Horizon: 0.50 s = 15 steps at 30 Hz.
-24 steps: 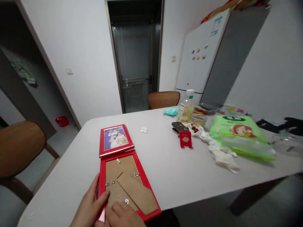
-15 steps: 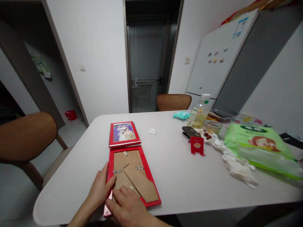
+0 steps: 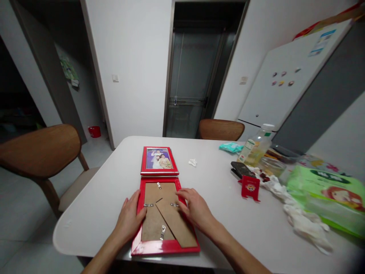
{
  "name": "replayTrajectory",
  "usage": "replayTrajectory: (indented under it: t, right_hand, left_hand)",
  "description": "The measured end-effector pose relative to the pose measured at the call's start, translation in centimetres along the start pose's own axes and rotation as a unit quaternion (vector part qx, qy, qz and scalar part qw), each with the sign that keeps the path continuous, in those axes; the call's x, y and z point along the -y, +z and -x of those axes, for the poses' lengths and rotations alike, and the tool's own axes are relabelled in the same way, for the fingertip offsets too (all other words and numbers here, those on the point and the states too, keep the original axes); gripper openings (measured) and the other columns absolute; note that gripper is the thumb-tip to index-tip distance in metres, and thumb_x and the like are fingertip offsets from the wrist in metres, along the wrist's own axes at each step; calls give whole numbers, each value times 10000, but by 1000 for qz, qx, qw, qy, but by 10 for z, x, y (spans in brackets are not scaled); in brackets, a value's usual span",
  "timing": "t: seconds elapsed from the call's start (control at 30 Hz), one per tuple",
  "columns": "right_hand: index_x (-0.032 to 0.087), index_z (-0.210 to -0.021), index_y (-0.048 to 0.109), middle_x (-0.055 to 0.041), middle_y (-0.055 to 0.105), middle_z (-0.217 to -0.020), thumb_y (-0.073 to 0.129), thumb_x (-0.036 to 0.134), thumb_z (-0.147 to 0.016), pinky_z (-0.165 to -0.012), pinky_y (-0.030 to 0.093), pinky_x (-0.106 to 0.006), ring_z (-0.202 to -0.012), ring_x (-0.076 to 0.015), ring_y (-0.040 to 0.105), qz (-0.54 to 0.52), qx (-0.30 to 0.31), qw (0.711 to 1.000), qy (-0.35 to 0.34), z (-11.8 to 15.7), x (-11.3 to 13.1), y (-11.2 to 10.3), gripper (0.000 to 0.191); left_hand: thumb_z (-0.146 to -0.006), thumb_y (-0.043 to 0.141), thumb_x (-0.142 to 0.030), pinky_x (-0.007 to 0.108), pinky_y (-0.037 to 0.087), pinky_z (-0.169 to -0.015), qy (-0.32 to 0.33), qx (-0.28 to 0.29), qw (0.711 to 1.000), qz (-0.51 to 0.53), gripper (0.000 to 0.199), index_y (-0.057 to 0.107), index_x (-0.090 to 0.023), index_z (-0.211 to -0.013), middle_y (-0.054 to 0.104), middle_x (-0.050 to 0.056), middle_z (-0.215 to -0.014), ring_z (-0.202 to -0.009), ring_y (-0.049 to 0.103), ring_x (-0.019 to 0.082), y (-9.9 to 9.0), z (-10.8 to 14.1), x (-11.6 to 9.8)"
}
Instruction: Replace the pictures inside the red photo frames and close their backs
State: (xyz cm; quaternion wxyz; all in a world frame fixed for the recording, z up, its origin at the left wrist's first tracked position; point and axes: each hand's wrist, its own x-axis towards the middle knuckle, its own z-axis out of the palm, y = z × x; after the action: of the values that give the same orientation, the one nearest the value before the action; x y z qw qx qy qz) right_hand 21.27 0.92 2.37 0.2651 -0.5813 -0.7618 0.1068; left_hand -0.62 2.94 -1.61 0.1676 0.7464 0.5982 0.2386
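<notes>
A red picture frame (image 3: pixel 165 247) lies face down on the white table, showing its brown backboard (image 3: pixel 152 224) and folded stand leg (image 3: pixel 179 226). Small metal clips sit around the backboard, among them a bottom clip (image 3: pixel 162 232) and a left clip (image 3: pixel 148 205). My left hand (image 3: pixel 127 217) grips the frame's left side, thumb resting over the rim. Curled over the right side is my right hand (image 3: pixel 197 207), its fingers at the right clip (image 3: pixel 174 205). Just beyond, a second red frame with a wedding photo (image 3: pixel 159 160) lies face up.
A crumpled white scrap (image 3: pixel 192 162) lies right of the photo. Farther right are a black phone-like object (image 3: pixel 241 169), a red stand (image 3: pixel 250 188), a bottle (image 3: pixel 256 144), crumpled tissue (image 3: pixel 305 224) and a green tissue pack (image 3: pixel 327 190). Wooden chairs (image 3: pixel 42 152) stand around the table.
My right hand has moved from the frame's lower left part to its right side, uncovering the bottom clip. My left hand stays at the left rim. The view has shifted left.
</notes>
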Motion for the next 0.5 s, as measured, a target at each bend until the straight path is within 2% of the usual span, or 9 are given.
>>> replayTrajectory:
  t: [0.13, 0.33, 0.5]
  right_hand:
    - [179, -912, 625, -77, 567, -1027, 456, 215, -727, -852, 366, -273, -949, -173, 504, 23, 37, 998, 41, -10, -22, 5, 253]
    - [155, -902, 630, -107, 500, -1103, 502, 184, -688, -876, 350, -277, -1021, -198, 462, 36, 28, 998, 50, -10, -16, 24, 250]
    - [181, -869, 637, -93, 518, -1057, 451, 200, -764, -846, 363, -280, -992, -180, 462, 38, -8, 998, 49, -13, -20, 30, 214]
  left_hand:
    - [-730, 406, -271, 422, 140, -1030, -7, 0, 1000, 6, 582, 257, -109, -1268, 355, 110, -1315, -1213, 301, 219, 0, 5, -2]
    - [-742, 386, -261, 428, 148, -1030, 3, 8, 1000, 10, 556, 270, -117, -1266, 357, 113, -1314, -1209, 311, 210, 0, 9, -2]
    - [-748, 382, -300, 411, 187, -1022, 10, -10, 1000, 4, 529, 312, -144, -1249, 411, 86, -1281, -1170, 372, 216, -2, 7, -2]
